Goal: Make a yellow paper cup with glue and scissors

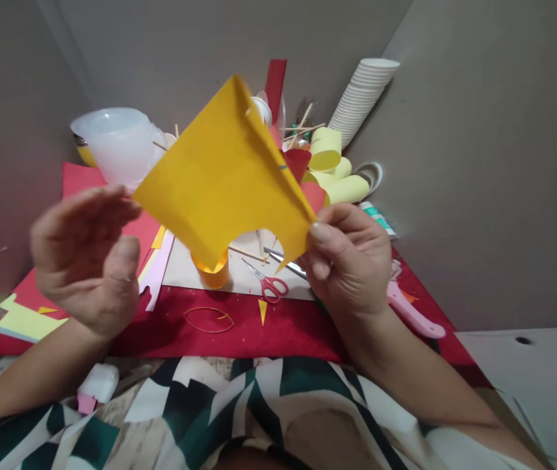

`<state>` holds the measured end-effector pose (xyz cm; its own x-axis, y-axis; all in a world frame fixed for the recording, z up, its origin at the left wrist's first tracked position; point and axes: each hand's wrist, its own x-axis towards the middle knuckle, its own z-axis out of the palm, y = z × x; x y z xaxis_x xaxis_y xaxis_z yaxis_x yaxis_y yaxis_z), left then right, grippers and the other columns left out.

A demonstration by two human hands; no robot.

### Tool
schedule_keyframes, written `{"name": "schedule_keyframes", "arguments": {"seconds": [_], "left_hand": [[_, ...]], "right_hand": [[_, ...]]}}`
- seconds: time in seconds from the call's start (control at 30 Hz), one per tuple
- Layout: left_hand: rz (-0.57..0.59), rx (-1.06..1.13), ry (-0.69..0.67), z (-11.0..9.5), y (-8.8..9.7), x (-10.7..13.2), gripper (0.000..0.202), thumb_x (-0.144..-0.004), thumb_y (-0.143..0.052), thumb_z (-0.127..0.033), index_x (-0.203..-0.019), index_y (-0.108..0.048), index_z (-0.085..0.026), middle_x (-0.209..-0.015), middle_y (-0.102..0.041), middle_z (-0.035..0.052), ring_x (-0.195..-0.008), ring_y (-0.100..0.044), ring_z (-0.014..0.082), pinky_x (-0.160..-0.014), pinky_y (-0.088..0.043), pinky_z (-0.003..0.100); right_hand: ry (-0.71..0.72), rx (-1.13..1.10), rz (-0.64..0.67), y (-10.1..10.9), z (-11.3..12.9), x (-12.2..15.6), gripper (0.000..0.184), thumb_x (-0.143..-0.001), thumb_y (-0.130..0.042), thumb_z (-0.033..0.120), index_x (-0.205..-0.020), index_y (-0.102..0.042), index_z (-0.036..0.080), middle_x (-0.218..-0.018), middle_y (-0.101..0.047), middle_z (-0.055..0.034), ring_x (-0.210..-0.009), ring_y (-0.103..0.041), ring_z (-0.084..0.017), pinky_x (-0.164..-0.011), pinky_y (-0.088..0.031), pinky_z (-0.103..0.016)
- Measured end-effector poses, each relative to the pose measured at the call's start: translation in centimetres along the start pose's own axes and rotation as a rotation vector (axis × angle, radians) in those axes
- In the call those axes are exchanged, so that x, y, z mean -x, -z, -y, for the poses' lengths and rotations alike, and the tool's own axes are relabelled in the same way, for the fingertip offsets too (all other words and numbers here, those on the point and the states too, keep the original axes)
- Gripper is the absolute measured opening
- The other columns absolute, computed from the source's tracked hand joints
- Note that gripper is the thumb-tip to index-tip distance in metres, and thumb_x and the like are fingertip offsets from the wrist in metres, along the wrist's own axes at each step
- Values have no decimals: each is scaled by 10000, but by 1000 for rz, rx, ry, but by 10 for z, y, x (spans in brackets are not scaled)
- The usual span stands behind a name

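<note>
I hold up a folded sheet of orange-yellow paper (220,176) in front of me, above a red cloth (278,329). My right hand (351,261) pinches the sheet's lower right corner between thumb and fingers. My left hand (85,258) is at the sheet's left corner, fingers half curled and blurred; its fingertips touch the paper's edge. Red-handled scissors (271,284) lie on the surface just below the paper, beside an orange paper cylinder (214,273).
A stack of white paper cups (361,98) leans at the back right. A clear plastic container (117,143) stands at the back left. Pale yellow paper rolls (332,170), red paper pieces, wooden sticks, a rubber band (209,320) and a pink tool (413,313) lie around. Grey walls enclose the corner.
</note>
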<state>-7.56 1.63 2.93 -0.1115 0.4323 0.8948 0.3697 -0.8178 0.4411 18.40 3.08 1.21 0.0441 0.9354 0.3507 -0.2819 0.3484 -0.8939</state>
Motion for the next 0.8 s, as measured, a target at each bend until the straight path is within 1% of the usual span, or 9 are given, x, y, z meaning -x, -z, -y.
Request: {"name": "schedule_keyframes", "arguments": {"seconds": [0.03,0.07,0.13,0.17,0.2,0.27,0.37,0.57,0.8], "left_hand": [[-97,89,-117,-3,1,-8,335,-885,-755,-280,-1213,-690,-290,-1207,-731,-91,-1048,-704,95,-932,-602,269],[-125,133,-101,-6,2,-16,333,-835,-798,-293,-1157,-721,-262,-1124,-765,-85,-1017,-714,92,-905,-607,251],[40,160,270,-14,7,-28,382,-904,-722,-385,-1266,-684,-270,-1203,-746,-49,-1128,-703,172,-1028,-592,366],[106,189,340,-18,11,-32,372,-902,-708,-438,-1230,-714,-263,-1149,-768,-30,-1103,-716,205,-1013,-612,383],[230,190,479,-23,13,-34,368,-891,-718,-452,-1210,-732,-268,-1126,-775,-12,-1063,-731,227,-961,-639,387],[440,183,647,-29,17,-34,310,-827,-788,-400,-1112,-785,-278,-992,-800,21,-844,-764,231,-678,-677,328],[596,159,828,-29,14,-28,153,-778,-823,-257,-925,-824,-299,-822,-793,18,-633,-738,180,-462,-590,218],[734,264,826,-10,4,-19,36,-800,-823,-276,-815,-824,-242,-688,-782,35,-556,-741,216,-446,-607,253],[666,197,804,-10,-3,-7,140,-795,-826,-367,-773,-815,-229,-703,-769,27,-578,-707,176,-493,-594,236]], "right_hand": [[-42,-9,66,1,2,1,298,-742,-851,478,-771,-643,266,-397,-397,114,-283,-271,-52,-307,-213,-214],[-90,-4,130,1,4,3,287,-756,-842,465,-773,-647,255,-401,-403,114,-284,-264,-46,-308,-203,-206],[-177,36,242,2,7,5,284,-772,-827,450,-774,-652,227,-421,-423,108,-301,-277,-41,-319,-199,-196],[-209,59,293,3,8,6,289,-772,-824,446,-768,-651,213,-429,-429,103,-315,-288,-41,-327,-202,-193],[-228,78,335,2,10,7,291,-772,-820,439,-760,-650,202,-435,-432,99,-329,-294,-40,-338,-205,-191],[-240,106,407,1,12,7,264,-781,-804,397,-742,-646,189,-442,-434,94,-357,-295,-38,-360,-215,-187],[-229,158,484,-1,14,5,187,-781,-770,303,-716,-642,184,-455,-439,88,-386,-299,-38,-380,-231,-182],[-133,264,459,-2,12,2,123,-768,-741,250,-709,-653,188,-535,-573,41,-454,-464,-74,-423,-352,-187],[-58,376,453,-10,5,5,125,-792,-726,239,-686,-698,178,-639,-641,6,-558,-537,-102,-507,-426,-213]]}}
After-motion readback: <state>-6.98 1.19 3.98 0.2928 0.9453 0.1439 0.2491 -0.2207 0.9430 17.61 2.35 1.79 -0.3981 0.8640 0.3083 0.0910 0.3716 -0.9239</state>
